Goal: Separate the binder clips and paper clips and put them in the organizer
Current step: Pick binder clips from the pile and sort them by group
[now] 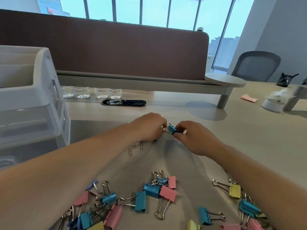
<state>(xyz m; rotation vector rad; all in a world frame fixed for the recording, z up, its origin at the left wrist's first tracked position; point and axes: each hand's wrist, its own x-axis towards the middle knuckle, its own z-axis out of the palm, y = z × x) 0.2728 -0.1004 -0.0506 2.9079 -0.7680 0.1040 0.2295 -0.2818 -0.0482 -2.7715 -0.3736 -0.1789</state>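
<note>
My left hand [147,126] and my right hand [194,136] meet over the middle of the table, both pinching a blue binder clip [172,128] held just above the surface. The left fingers hold its wire handles, the right fingers its blue body. A few silver paper clips [135,146] lie on the table under my left wrist. Several blue, pink and yellow binder clips [156,191] are scattered across the near table between my forearms. The white and clear plastic organizer [31,100] stands at the left, with open top compartments and clear drawers.
Several clear water bottles [91,92] stand behind a black cable grommet [123,102] under the raised shelf [166,83]. A brown partition rises behind. At the right are a white dish with crumpled tissue [274,102], a pink paper [249,98] and a grey chair [255,67].
</note>
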